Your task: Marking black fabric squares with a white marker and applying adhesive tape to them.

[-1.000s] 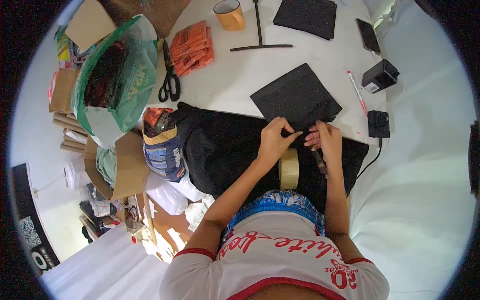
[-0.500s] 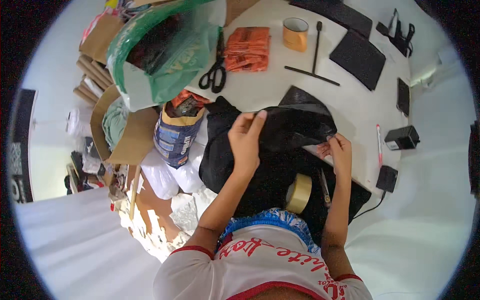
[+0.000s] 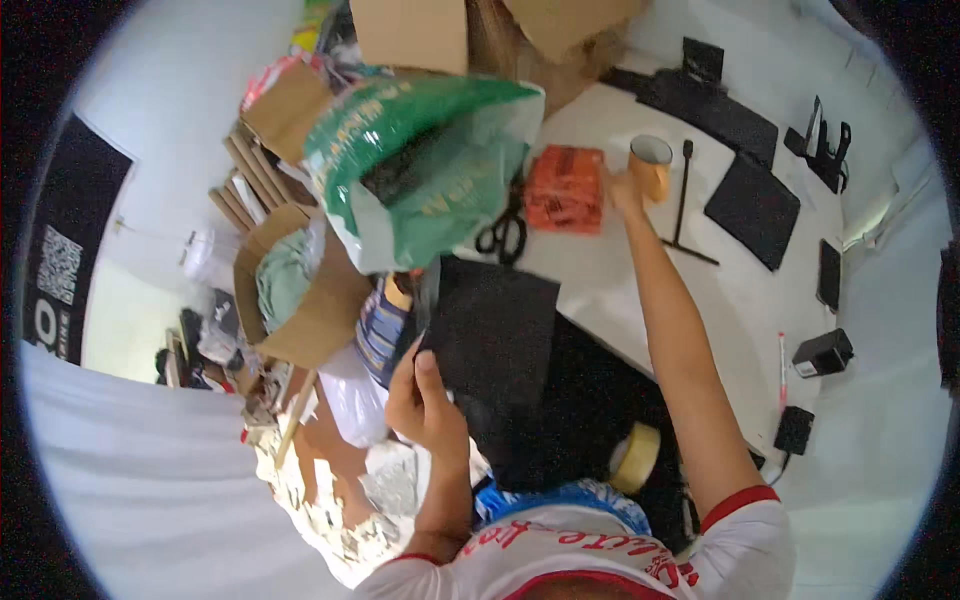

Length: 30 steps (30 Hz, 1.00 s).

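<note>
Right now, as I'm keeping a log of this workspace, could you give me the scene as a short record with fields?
Left hand: holds a flat black piece by its near left edge
Right hand: at the right edge of the orange packets, beside the mug; contact unclear
Lap: tape roll on black cloth
White table, right side: phone, red-and-white pen
Left of the packets: green plastic bag
</note>
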### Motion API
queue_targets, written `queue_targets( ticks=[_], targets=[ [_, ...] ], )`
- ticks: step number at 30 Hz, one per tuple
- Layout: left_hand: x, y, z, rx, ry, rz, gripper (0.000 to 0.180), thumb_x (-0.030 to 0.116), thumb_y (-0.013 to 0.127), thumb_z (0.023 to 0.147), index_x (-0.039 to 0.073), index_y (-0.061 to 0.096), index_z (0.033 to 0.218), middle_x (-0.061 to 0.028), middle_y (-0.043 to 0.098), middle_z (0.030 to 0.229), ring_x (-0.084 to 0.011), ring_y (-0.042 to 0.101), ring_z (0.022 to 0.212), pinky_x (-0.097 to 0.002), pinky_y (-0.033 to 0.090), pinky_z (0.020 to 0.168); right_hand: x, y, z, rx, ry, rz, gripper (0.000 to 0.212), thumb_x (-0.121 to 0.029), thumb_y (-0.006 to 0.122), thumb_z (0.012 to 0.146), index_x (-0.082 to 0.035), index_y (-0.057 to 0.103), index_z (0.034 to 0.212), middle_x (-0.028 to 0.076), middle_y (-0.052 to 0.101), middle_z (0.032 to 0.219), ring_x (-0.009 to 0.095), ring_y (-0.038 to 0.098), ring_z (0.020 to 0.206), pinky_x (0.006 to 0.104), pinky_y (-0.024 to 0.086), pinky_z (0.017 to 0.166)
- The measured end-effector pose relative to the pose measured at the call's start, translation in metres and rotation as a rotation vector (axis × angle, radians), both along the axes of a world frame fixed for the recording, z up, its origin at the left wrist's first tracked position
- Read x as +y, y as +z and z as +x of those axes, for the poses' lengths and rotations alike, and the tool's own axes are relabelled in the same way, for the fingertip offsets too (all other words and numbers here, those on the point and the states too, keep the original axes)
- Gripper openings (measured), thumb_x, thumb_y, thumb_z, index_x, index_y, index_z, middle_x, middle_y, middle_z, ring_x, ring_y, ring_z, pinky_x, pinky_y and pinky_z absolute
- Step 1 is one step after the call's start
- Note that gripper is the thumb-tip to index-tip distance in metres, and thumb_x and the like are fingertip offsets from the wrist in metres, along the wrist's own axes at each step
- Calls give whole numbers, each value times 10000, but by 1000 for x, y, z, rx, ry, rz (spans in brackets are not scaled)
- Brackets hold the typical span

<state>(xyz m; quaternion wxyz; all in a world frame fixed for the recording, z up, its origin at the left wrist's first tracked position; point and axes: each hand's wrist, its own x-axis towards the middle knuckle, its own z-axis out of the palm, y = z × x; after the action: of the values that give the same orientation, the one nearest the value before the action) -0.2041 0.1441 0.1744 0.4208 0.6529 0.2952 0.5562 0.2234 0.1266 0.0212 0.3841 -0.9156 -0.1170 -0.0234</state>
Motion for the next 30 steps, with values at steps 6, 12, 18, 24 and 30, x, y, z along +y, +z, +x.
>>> queue_targets(
  ticks=[6, 12, 18, 24, 30],
  targets=[
    [22, 4, -21, 4, 66, 8, 370, 216, 475, 963, 23, 464, 648, 73, 383, 608, -20, 294, 586, -215, 221, 505, 2, -26, -14, -17, -16, 310, 433, -376, 592, 825, 49, 640, 761, 206, 625, 704, 267, 621, 695, 374, 485, 690],
    [11, 11, -14, 81, 36, 4, 366, 247, 452, 973, -24, 592, 770, 50, 482, 651, -25, 335, 593, -205, 266, 522, -56, 15, -76, 305, 24, 544, 279, -225, 569, 821, 40, 605, 900, 161, 636, 829, 220, 631, 725, 352, 506, 632],
    [-9, 20, 39, -29, -140, 87, 310, 187, 467, 957, -54, 655, 900, 74, 410, 620, -7, 253, 557, -204, 196, 484, -174, 12, -163, 731, 62, 1484, 107, -160, 534, 846, -61, 575, 850, 33, 600, 799, 150, 577, 717, 294, 476, 644],
    [-41, 36, 93, 9, -334, 147, 307, 213, 479, 958, -29, 659, 1014, 97, 360, 628, -10, 271, 558, -201, 196, 478, -311, -1, -237, 398, -222, 1456, 273, -17, 515, 812, 26, 518, 1081, 106, 603, 987, 210, 604, 906, 323, 504, 784],
    [-78, 7, 155, -126, -725, -226, 328, 250, 538, 938, -33, 651, 815, 92, 369, 641, -9, 278, 586, -196, 217, 501, -380, -26, -255, 476, -300, 939, 404, -14, 516, 802, 53, 454, 1196, 123, 589, 1061, 183, 587, 971, 300, 487, 828]
  ],
)
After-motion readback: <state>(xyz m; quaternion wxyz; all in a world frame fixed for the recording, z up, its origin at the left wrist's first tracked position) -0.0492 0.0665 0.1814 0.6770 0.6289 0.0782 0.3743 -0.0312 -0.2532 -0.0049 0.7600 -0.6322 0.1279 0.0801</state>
